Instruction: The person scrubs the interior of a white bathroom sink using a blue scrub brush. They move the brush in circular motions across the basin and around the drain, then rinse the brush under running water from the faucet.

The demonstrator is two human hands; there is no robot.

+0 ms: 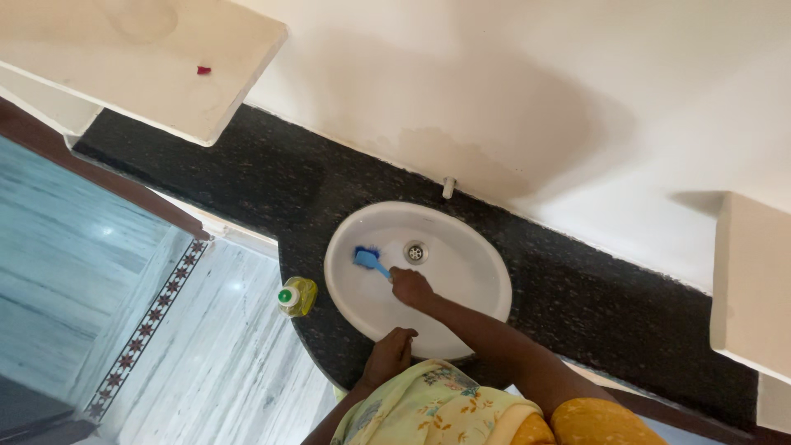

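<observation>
Two hands are at work over a white oval sink (461,247) sunk into our dark speckled stone desk (272,177). Our right hand (409,287) reaches into the basin with its grip closed around the handle of a blue brush (368,259), whose bristled head lies against the basin floor to the left of the metal drain (415,252). Our left hand (389,354) rests on the near rim of the sink, fingers curled over the edge; we cannot tell whether that grip is fully closed, though it holds nothing we can see. Just left of the sink, at the curved edge of the desk, stands a yellow-green bottle (297,297) with a white and green cap, close to the rim but apart from it. A small white tap stub (448,188) sticks up from the desk behind the basin, against the pale wall (511,82). A cream shelf (140,58) juts out at the upper left with a tiny red scrap (203,70) lying on it, and another cream shelf (750,280) shows at the right. Below the desk we see a pale marble floor (222,363) with a patterned border strip (148,325), and at the bottom of the view our yellow floral garment (437,408)
</observation>
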